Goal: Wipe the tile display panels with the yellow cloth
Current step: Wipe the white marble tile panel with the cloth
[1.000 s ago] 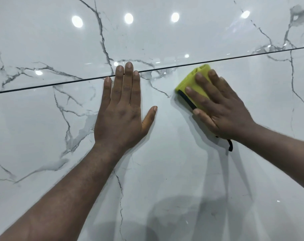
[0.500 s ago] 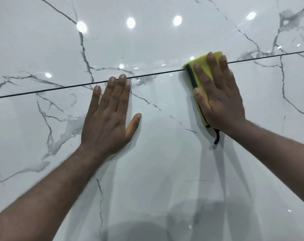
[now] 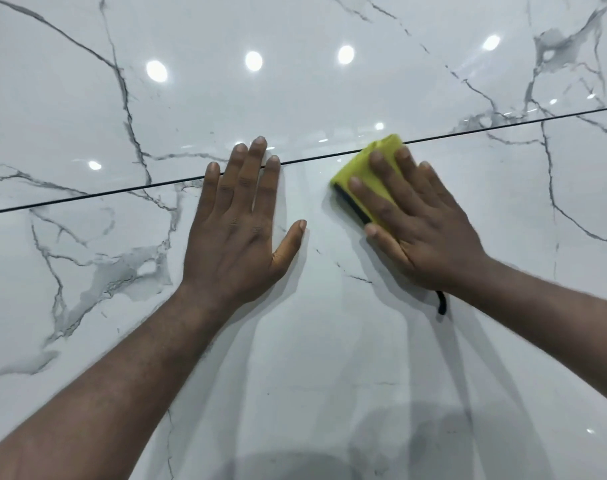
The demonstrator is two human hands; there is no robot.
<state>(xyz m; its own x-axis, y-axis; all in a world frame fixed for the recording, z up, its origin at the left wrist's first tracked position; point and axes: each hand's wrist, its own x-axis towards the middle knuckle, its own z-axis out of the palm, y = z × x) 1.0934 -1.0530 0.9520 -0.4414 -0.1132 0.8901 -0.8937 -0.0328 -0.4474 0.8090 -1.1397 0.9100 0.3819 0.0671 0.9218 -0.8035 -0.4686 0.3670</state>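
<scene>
Along the dark seam (image 3: pixel 122 190) of tile panels (image 3: pixel 330 341), left hand (image 3: pixel 239 237) flat, fingers (image 3: pixel 257 174) straight; right hand (image 3: pixel 423 230) likewise atop yellow cloth (image 3: pixel 357 171).

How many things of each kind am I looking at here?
Hands: 2, the left hand and the right hand
Yellow cloth: 1
Tile panels: 2, the upper panel and the lower panel
Total: 5
</scene>
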